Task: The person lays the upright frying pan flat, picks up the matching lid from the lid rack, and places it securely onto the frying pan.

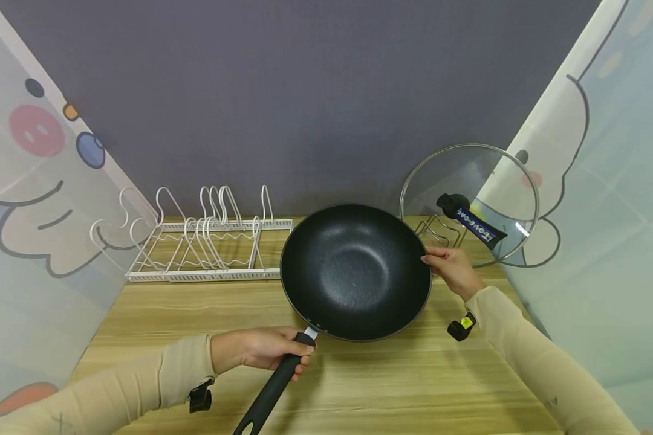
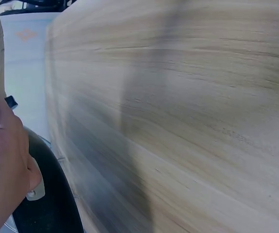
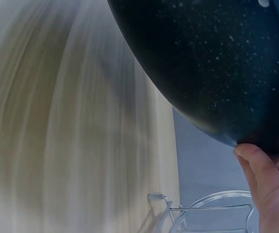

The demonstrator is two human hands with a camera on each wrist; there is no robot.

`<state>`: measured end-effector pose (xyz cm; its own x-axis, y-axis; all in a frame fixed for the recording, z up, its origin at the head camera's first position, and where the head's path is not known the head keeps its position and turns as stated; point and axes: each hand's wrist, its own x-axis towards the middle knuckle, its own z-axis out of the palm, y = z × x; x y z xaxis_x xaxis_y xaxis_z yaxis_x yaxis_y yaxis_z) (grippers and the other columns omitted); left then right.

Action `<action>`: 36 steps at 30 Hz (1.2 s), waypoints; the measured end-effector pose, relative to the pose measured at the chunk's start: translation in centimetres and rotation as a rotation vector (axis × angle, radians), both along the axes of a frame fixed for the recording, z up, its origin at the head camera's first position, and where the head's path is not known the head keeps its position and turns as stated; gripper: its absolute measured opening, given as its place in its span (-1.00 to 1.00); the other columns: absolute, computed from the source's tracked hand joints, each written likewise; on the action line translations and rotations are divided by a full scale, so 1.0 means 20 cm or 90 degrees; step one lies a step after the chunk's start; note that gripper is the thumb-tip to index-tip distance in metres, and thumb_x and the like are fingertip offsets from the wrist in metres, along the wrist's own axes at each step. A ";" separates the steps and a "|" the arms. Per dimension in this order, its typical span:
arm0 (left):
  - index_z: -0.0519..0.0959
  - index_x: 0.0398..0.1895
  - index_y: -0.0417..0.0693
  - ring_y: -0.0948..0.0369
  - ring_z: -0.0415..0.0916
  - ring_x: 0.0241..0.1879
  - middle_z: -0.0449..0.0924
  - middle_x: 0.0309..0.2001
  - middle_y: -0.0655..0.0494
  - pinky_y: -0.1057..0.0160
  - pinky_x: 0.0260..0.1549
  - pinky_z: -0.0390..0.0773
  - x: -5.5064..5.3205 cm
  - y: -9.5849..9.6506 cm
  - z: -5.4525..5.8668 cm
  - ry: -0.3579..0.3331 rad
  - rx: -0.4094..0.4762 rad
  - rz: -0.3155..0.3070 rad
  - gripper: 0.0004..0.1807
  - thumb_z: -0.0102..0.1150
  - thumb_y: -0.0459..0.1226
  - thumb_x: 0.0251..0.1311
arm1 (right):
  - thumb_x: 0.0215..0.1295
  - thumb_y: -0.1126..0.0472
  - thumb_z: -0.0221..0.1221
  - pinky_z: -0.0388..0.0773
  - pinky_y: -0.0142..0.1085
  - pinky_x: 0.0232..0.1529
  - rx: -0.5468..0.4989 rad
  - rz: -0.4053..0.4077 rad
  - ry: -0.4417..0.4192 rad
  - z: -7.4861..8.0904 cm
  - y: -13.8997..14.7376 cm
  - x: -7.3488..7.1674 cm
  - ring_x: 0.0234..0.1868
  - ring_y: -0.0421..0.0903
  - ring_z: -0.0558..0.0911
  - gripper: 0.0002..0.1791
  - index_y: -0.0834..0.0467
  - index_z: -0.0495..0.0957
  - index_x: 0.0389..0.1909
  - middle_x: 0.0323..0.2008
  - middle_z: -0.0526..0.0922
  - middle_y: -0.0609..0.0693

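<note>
A black wok (image 1: 356,272) with a long black handle (image 1: 274,386) is held up over the table, its dark inside facing the head camera. My left hand (image 1: 266,348) grips the handle near the metal joint; the left wrist view shows that hand (image 2: 6,165) close beside the pan's outer wall (image 2: 52,194). My right hand (image 1: 453,269) pinches the wok's right rim between thumb and fingers. From the right wrist view, the speckled underside (image 3: 212,63) hangs above the wood, with the right hand (image 3: 270,179) at its edge.
A white wire rack (image 1: 207,248) with upright loops stands at the back left. At the back right, a glass lid (image 1: 473,175) with a black handle leans upright in a metal wire stand (image 1: 438,229). A grey wall (image 1: 326,109) closes off the back of the wooden table (image 1: 392,386).
</note>
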<state>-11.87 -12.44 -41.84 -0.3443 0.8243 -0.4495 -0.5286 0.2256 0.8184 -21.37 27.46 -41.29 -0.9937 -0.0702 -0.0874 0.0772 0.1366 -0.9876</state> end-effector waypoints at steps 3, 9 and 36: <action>0.34 -0.33 -0.06 0.34 0.41 -0.47 0.38 -0.47 0.23 0.34 -0.36 0.54 -0.01 -0.01 0.00 0.004 -0.009 -0.010 -0.89 -0.10 -0.28 0.39 | 0.33 0.37 0.05 0.56 -0.51 -0.25 0.006 -0.010 -0.010 -0.02 0.00 0.02 -0.30 -0.41 0.60 -0.47 0.58 0.17 0.23 0.26 0.24 0.39; 0.35 -0.36 -0.08 0.35 0.44 -0.46 0.41 -0.46 0.20 0.35 -0.36 0.55 -0.04 -0.03 -0.01 0.008 -0.039 -0.027 -0.87 -0.11 -0.32 0.39 | 0.31 0.40 0.06 0.56 -0.49 -0.22 -0.046 -0.028 -0.017 -0.05 -0.02 0.06 -0.29 -0.36 0.63 -0.46 0.58 0.16 0.23 0.03 0.54 0.07; 0.32 -0.13 -0.29 0.24 0.43 -0.51 0.46 -0.47 0.03 0.31 -0.43 0.51 -0.21 -0.12 0.03 0.087 -0.204 -0.071 -0.86 -0.02 -0.39 0.34 | 0.26 0.47 0.06 0.54 -0.55 -0.30 -0.126 -0.203 -0.026 -0.20 -0.13 0.27 -0.32 -0.39 0.59 -0.49 0.55 0.22 0.21 -0.28 0.60 -0.27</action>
